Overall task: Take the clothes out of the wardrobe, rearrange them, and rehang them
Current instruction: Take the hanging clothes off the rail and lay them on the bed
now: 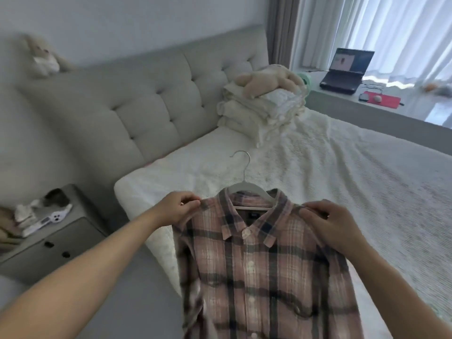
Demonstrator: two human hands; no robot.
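A pink and dark plaid shirt (264, 270) hangs buttoned on a white hanger (247, 189) with a metal hook, held up over the near corner of the bed (342, 172). My left hand (179, 206) pinches the shirt's left shoulder. My right hand (330, 223) grips the right shoulder, fingers curled over the fabric. The shirt's lower part runs out of the bottom of the view. No wardrobe is in sight.
A stack of folded white bedding with a plush toy (266, 104) sits at the head of the bed by the tufted headboard (156, 101). A grey nightstand (49, 241) with small items stands at the left. A laptop (344, 72) rests on the window ledge.
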